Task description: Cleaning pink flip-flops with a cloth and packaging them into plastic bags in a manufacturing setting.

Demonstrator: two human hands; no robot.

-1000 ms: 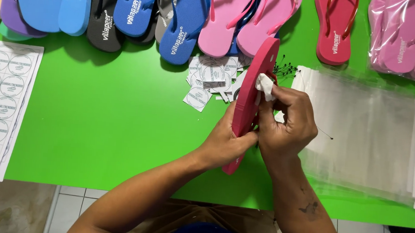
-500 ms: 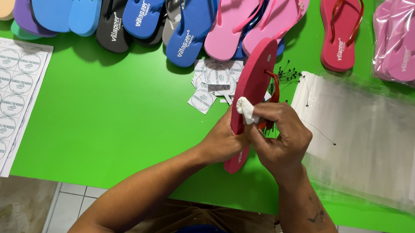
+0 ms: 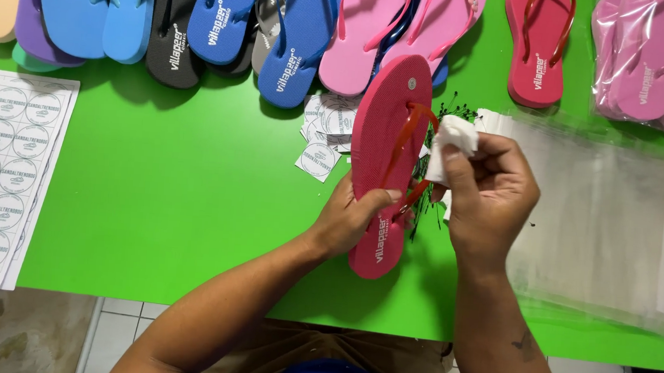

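Since half a second ago, the red sandal point(image 3: 384, 163) has been turned sole-side flatter toward the camera, and the white cloth point(image 3: 452, 144) has been lifted off its strap. The sandal is gripped at its middle by the left hand point(image 3: 353, 219), fingers closed round it, above the table's point(image 3: 167, 198) front edge. The cloth is pinched in the right hand point(image 3: 491, 194). Cut labels point(image 3: 321, 139) lie behind; clear bags point(image 3: 602, 221) are stacked at the right edge.
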